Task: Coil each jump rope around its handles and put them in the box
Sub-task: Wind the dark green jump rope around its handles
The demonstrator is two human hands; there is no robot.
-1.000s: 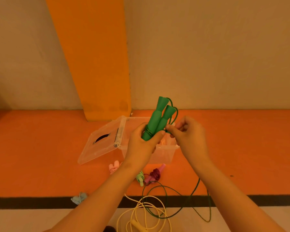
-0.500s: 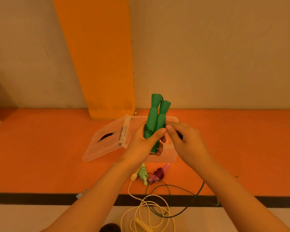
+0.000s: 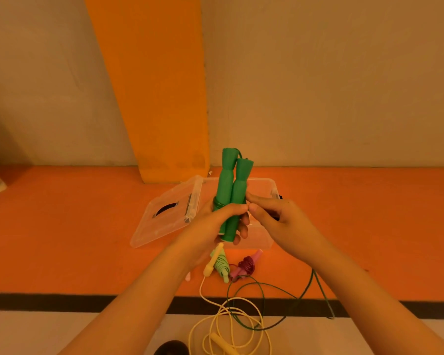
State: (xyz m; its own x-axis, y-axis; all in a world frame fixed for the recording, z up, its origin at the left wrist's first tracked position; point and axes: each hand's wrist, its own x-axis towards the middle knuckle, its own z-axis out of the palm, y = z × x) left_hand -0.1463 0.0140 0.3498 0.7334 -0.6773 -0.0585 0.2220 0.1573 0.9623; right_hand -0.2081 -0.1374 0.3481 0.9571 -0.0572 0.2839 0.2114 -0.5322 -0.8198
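on the orange floor against the wall, a clear plastic box (image 3: 263,185), lid (image 3: 164,219) flipped open to the left. above it, gripping two green plastic jump-rope handles (image 3: 232,190) upright, side by side, in the left hand (image 3: 213,224), a few cord turns wound just above the thumb. pinching the thin dark green cord (image 3: 306,290) beside the handles with the right hand (image 3: 282,221), slack looping down to the floor. nearer, a wound pale green rope (image 3: 222,263), a wound pink rope (image 3: 245,265), a loose yellow rope (image 3: 231,326).

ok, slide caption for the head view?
Left hand grips both green handles; right hand pinches their cord, above the clear box.
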